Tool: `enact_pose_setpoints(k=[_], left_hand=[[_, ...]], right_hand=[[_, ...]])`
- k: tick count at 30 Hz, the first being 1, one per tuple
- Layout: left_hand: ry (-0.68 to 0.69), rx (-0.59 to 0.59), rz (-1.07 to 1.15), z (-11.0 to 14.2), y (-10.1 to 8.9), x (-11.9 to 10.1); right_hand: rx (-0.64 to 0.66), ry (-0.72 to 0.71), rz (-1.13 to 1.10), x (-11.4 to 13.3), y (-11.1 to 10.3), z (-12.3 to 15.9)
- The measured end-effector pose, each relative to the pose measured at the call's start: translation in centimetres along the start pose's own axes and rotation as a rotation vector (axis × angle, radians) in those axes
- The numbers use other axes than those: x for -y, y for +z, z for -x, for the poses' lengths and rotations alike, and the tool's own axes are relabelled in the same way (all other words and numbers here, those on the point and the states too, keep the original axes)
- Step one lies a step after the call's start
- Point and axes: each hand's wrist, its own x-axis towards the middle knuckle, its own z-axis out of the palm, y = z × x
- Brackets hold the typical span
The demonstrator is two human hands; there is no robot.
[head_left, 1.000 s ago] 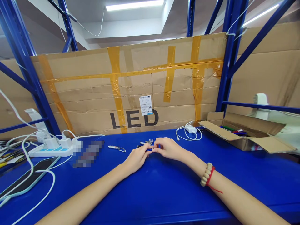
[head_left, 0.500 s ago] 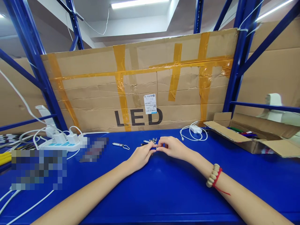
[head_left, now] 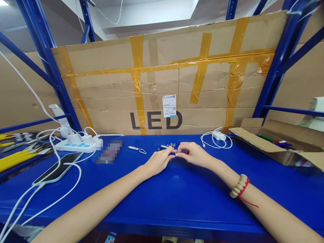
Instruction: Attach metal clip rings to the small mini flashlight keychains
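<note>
My left hand [head_left: 159, 161] and my right hand [head_left: 192, 154] meet over the middle of the blue table [head_left: 182, 199]. The fingers of both are pinched together on one small item, mostly hidden by the fingertips; a bit of blue shows there. Just behind the fingertips lie several small metal and dark pieces [head_left: 165, 146], too small to name. To the left of my hands, a slim silver pen-like piece with a carabiner clip [head_left: 136, 149] lies on the table. A beaded bracelet and red string circle my right wrist.
A power strip [head_left: 76, 145] with plugs and white cables stands at the left, near a phone [head_left: 58, 168]. A white charger with coiled cable [head_left: 218, 136] and an open cardboard box [head_left: 273, 153] are at the right. A taped cardboard sheet [head_left: 113, 98] closes the back.
The camera view has tilted down and shifted left, so the table's front edge and the phone now show. Both hands keep their pinch in the same place on the table.
</note>
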Motion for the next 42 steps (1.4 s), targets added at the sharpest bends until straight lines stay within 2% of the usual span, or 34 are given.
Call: enact_pose_setpoints(k=[9,18,23,26,30,34,38,42], left_hand=[[-0.023,0.045,0.002,0.1,-0.3,-0.2],[0.064,-0.034,-0.027,0.1,0.1,0.1],[0.026,-0.063,-0.123,0.0,0.4,0.1],[0.003,-0.053,-0.157,-0.1,0.4,0.0],[-0.028,-0.053,-0.16,-0.1,0.4,-0.1],[-0.072,-0.036,-0.132,-0.1,0.3,-0.3],[-0.102,-0.016,-0.1,-0.1,0.1,-0.5],[-0.075,0.008,-0.018,0.0,0.0,-0.8]], right_hand=[[0.108,0.117,-0.292,0.1,0.3,0.0],[0.132,0.11,-0.169,-0.2,0.7,0.1],[-0.024,0.097,0.093,0.3,-0.2,0.1],[-0.077,0.082,0.136,0.7,-0.8,0.1],[-0.122,0.08,0.123,0.9,-1.2,0.1],[-0.172,-0.025,0.075,0.6,-1.3,0.1],[-0.14,-0.108,0.011,0.1,-1.4,-0.1],[-0.109,-0.075,-0.051,0.0,-1.2,-0.1]])
